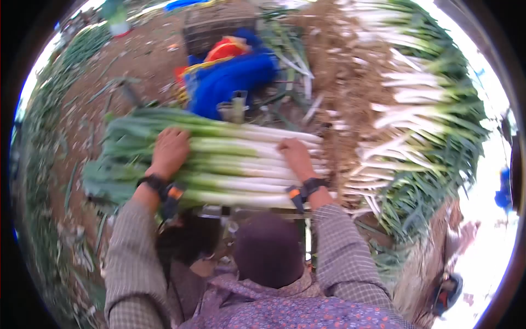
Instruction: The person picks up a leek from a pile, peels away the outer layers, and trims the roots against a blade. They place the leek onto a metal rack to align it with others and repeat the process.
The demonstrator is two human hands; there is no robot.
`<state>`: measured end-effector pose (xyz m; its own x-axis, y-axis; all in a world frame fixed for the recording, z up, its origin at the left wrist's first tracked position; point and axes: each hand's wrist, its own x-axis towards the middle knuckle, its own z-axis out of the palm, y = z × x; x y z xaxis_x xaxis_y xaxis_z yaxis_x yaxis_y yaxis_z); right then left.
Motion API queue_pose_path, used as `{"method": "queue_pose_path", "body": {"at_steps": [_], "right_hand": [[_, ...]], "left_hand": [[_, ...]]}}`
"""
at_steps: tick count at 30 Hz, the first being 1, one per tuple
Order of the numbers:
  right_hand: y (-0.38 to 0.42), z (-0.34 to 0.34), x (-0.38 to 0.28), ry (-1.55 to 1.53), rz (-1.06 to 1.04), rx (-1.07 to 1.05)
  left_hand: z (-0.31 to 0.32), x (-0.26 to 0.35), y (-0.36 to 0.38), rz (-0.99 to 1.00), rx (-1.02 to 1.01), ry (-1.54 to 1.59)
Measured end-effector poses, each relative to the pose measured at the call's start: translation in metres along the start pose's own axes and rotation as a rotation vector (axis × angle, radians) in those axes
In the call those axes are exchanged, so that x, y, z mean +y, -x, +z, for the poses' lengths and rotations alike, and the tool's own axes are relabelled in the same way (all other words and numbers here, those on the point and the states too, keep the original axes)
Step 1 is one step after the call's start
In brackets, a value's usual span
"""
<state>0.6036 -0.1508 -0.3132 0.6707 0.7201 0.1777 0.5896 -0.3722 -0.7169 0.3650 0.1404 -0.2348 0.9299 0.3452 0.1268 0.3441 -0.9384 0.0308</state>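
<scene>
A wide layer of leeks (235,167) lies side by side in front of me, green leaves to the left and white stems to the right. My left hand (171,151) rests over the green part near the leaves, its fingers curled onto the leeks. Over the white stems, toward the root ends, my right hand (296,156) has its fingers closed on the leeks. The fingertips of both hands are partly hidden. Dark bands with orange and black pieces circle both wrists.
A large pile of leeks (416,98) with brown roots lies along the right. Beyond my leeks are blue cloth (235,82), a red bundle (226,49) and a dark crate (216,30). Leaf scraps litter the soil (82,131) at left, beside more greens (41,142).
</scene>
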Motion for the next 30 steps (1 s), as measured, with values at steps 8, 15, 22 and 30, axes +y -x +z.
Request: {"method": "queue_pose_path", "body": {"at_steps": [8, 15, 22, 30], "right_hand": [[-0.004, -0.066, -0.063, -0.465, 0.090, 0.142], [0.067, -0.212, 0.039, -0.447, 0.493, 0.837], [0.046, -0.252, 0.188, -0.694, 0.866, 1.105], [0.051, -0.256, 0.161, -1.311, 0.606, 1.027]], "left_hand": [[0.016, -0.005, 0.000, -0.023, 0.042, 0.076], [0.021, -0.009, -0.001, -0.041, 0.043, 0.084], [0.029, -0.015, -0.003, -0.050, 0.055, 0.031], [0.029, -0.015, -0.005, -0.062, 0.054, 0.049]]}}
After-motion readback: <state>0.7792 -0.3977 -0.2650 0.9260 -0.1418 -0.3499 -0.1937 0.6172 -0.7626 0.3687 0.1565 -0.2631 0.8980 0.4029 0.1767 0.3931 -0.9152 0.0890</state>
